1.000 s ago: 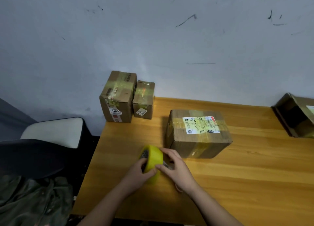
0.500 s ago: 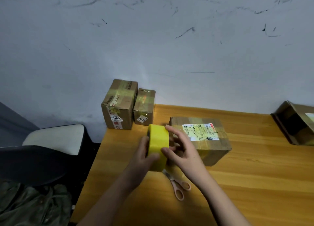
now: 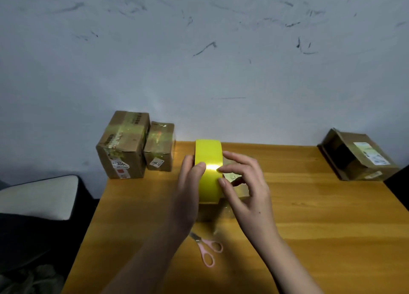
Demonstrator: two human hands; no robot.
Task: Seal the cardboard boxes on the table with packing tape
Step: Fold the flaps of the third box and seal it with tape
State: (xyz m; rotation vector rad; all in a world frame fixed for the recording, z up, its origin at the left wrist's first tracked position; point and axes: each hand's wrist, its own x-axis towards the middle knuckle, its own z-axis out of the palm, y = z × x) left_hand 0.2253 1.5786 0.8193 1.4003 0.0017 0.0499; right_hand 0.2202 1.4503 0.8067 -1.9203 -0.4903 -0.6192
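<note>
Head view: the yellow tape roll (image 3: 209,172) has risen from low on the counter to mid-frame, hiding most of the box behind it. Left hand (image 3: 188,187) grips the roll's left side; right hand (image 3: 245,183) fingers (image 3: 222,182) are spread, picking at its face, likely hunting the tape end. Sealing not begun. Pink scissors (image 3: 207,248) lie on the wooden counter (image 3: 321,227). Two taped boxes (image 3: 135,145) upper left, open box (image 3: 356,155) far right; scuffed grey wall behind.

Wood table (image 3: 332,216): boxes (image 3: 122,147), scissors (image 3: 207,248).
</note>
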